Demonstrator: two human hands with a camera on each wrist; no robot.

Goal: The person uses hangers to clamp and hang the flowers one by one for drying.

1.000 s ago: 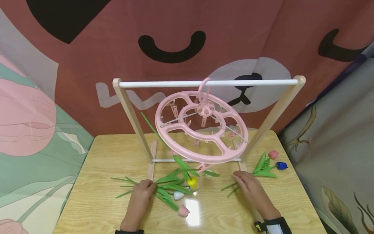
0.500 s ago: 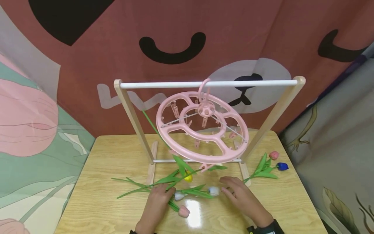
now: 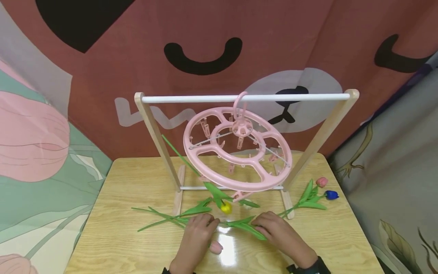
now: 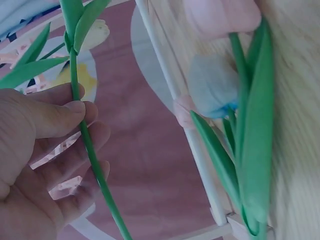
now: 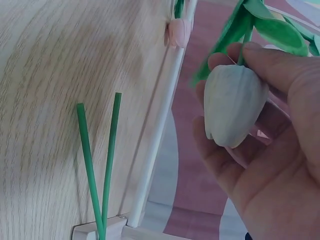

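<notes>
My left hand [image 3: 198, 236] pinches the green stem [image 4: 90, 145] of a white tulip between thumb and fingers, low over the table. At the other end, my right hand [image 3: 282, 234] pinches the stem just below the white flower head [image 5: 235, 105]; its leaves [image 3: 246, 225] show between the two hands. In the left wrist view, a pink tulip [image 4: 222, 17] and a pale blue-white tulip [image 4: 212, 82] lie beside the left hand. Above the hands, a yellow tulip [image 3: 226, 207] hangs head down from a round pink clip hanger [image 3: 239, 186].
The hanger hooks over the white bar [image 3: 191, 99] of a wooden stand [image 3: 154, 133] on the table [image 3: 130, 179]. A pink tulip [image 3: 321, 182] and a blue tulip [image 3: 331, 195] lie at the right. Loose green stems [image 3: 154, 213] reach left of the left hand.
My left hand has moved right from the bunch, bringing a white tulip out of it. My right hand has left the tulips at the right and taken the white tulip near its head.
</notes>
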